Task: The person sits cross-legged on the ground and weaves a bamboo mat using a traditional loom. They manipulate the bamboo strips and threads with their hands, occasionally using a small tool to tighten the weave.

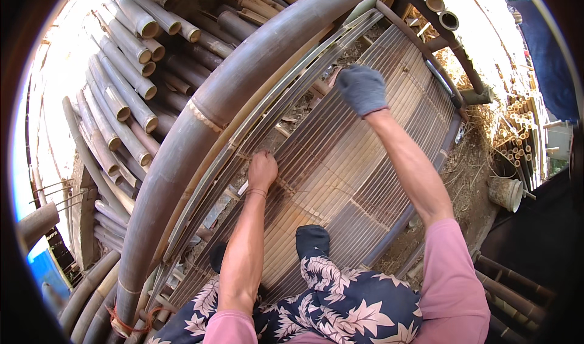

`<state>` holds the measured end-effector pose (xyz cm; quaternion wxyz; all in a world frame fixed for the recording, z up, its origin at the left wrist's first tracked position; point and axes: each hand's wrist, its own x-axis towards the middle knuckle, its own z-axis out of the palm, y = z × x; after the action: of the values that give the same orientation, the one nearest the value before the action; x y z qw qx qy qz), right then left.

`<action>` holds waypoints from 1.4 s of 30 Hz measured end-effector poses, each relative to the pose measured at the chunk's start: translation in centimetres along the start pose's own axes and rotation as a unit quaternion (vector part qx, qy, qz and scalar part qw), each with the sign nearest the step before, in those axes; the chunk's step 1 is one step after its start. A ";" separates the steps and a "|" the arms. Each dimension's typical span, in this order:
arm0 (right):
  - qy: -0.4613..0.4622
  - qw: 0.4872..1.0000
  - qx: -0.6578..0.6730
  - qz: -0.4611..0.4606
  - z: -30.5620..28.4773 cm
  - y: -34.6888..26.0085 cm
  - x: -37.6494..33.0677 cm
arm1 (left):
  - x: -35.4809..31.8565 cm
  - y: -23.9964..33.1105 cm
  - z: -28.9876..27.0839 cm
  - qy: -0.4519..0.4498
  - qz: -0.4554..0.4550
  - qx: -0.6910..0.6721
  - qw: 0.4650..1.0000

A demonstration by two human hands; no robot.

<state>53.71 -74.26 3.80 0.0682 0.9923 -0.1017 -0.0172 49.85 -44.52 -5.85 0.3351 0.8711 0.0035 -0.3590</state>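
My bare left hand [263, 172] is closed at the edge of a slatted bamboo panel [340, 179], beside several long loose bamboo strips [267, 109]. What its fingers pinch, if anything, is hidden. Farther off and to the right, my right hand [362, 90], in a grey glove, is closed like a fist over the same panel edge. I cannot make out what it grips. Thin dark slats lie side by side in the panel, with paler patches of bamboo across the middle. My feet in dark socks [312, 240] rest on it.
A thick bamboo pole [201, 109] curves along the left side of the panel. Stacked bamboo poles [131, 70] lie beyond it. At the right are a dirty white bucket [506, 193], bundled thin bamboo [520, 131] and a bamboo frame [447, 45].
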 end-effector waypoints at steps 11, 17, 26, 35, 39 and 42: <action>-0.464 0.819 0.065 -0.331 7.8 -12.2 2.8 | 6.6 1.2 2.2 -0.080 -0.023 -0.172 0.982; -0.238 0.927 0.192 -0.219 4.0 -9.0 -1.4 | -0.4 3.2 2.6 0.166 0.036 -0.130 0.977; -0.320 0.586 0.737 0.106 -1.8 1.4 -13.6 | -3.0 3.5 -1.2 -0.094 0.000 -0.431 0.897; 0.440 0.437 0.627 0.472 -11.8 38.6 -40.1 | 0.3 3.5 1.7 0.135 0.046 -0.128 0.982; 0.412 0.534 0.484 0.557 -18.3 50.3 -54.4 | -0.6 3.4 2.7 0.170 0.055 -0.014 0.984; 0.146 0.626 -0.064 0.764 -20.5 50.4 -57.1 | -0.7 3.6 3.2 0.183 0.085 0.003 0.979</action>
<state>-11.24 -108.74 32.24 0.1345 0.5413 -0.8103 0.1800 48.23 -49.05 -5.01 0.3554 0.9201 -0.0108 -0.1641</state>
